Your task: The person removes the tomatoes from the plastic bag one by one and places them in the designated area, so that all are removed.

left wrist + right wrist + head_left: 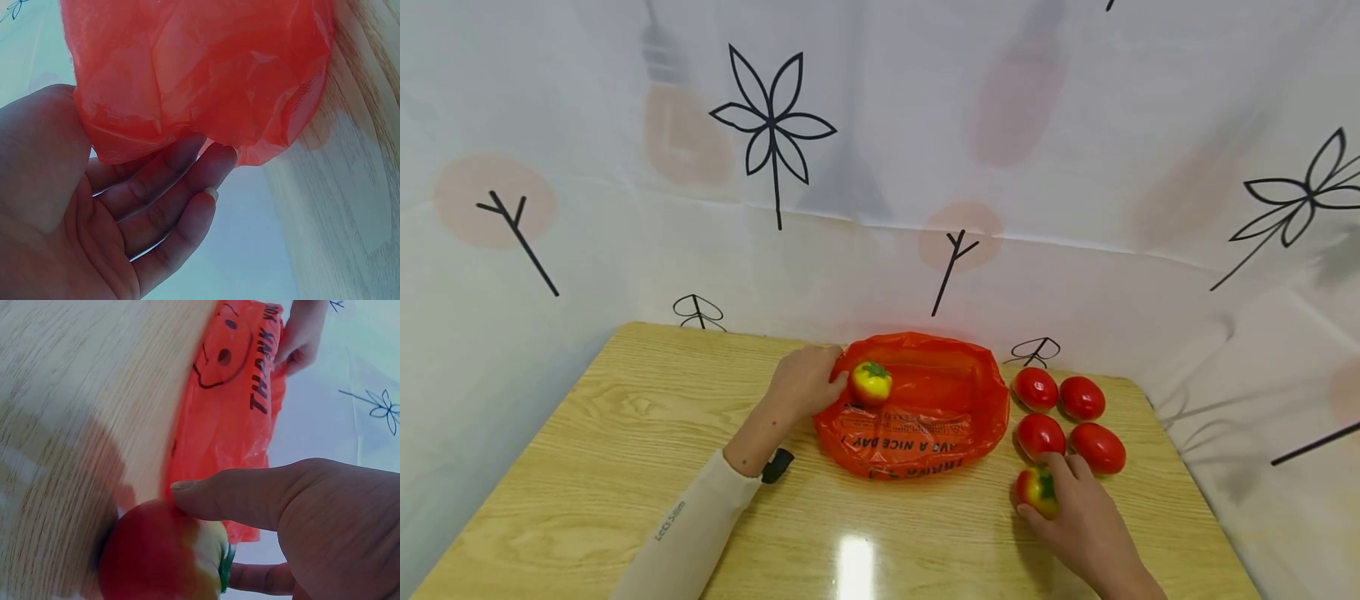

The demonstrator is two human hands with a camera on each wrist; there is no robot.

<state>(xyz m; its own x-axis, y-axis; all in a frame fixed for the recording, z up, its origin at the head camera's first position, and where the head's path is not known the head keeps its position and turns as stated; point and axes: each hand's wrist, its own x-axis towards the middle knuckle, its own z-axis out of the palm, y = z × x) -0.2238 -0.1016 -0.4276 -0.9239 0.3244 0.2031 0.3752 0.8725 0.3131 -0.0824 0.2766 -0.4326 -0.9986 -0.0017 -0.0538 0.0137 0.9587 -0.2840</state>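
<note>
An orange-red plastic bag [917,462] with black print lies on the table, its mouth spread wide. My left hand [805,379] grips the bag's left rim; in the left wrist view the thin plastic sits between thumb and fingers. Inside the bag is a yellow fruit [872,384] with a red blush and green leafy top. Off to the right, my right hand [1086,517] holds a matching red-and-yellow fruit [162,556] low at the table, thumb on one side. The fingers' far side is partly hidden behind it.
Several glossy red tomato-like fruits [1098,447] are grouped right of the bag, just beyond my right hand. The wooden table [647,417] ends at the back against a white patterned cloth [880,150]. A dark wristband [777,466] is on the left wrist.
</note>
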